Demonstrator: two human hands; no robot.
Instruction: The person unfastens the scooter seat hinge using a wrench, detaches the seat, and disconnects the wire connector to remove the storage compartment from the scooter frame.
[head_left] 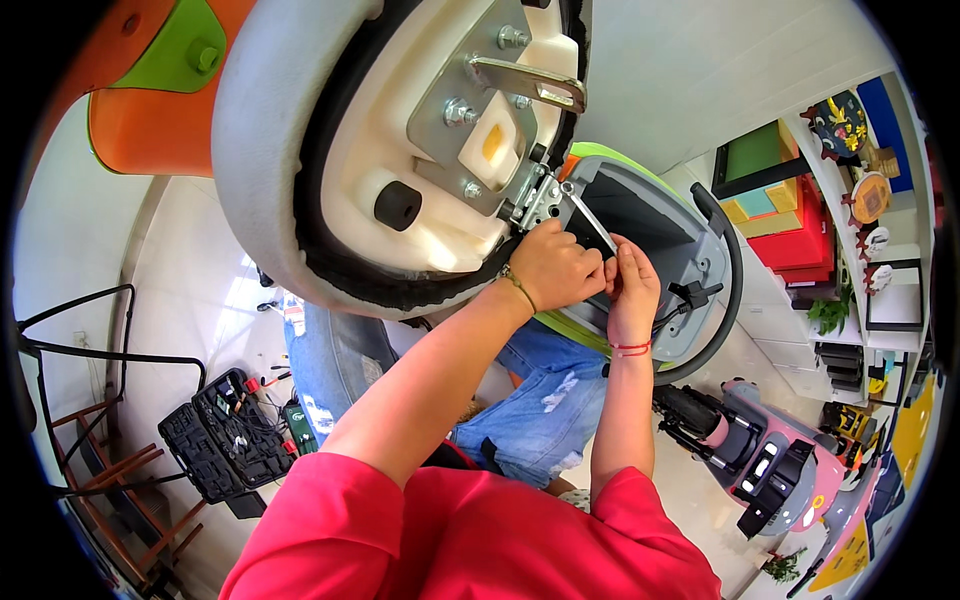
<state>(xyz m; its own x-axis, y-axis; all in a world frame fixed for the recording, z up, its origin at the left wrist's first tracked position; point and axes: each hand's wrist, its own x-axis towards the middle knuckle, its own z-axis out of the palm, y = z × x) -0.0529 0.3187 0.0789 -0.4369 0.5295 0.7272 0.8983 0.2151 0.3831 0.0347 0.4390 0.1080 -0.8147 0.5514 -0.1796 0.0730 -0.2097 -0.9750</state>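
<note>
The raised seat [265,150] of a scooter stands tilted up, its white underside bearing a bolted metal plate [440,125] and a wire-like bracket. At its lower edge a metal hinge [541,203] joins the scooter body. My left hand [556,266] is closed in a fist just below that hinge; whatever its fingers grip is hidden. Held by its lower end in my right hand [633,290], a silver wrench [592,217] reaches up to the hinge with its head beside the metal. My right fingers are pinched round it, close to my left knuckles.
Under the seat lies the open grey storage bucket [690,262], with a black grab bar [735,290] curving round it. An open black tool case [225,435] is on the floor at left. A pink scooter [770,460] and shelves [850,230] stand at right.
</note>
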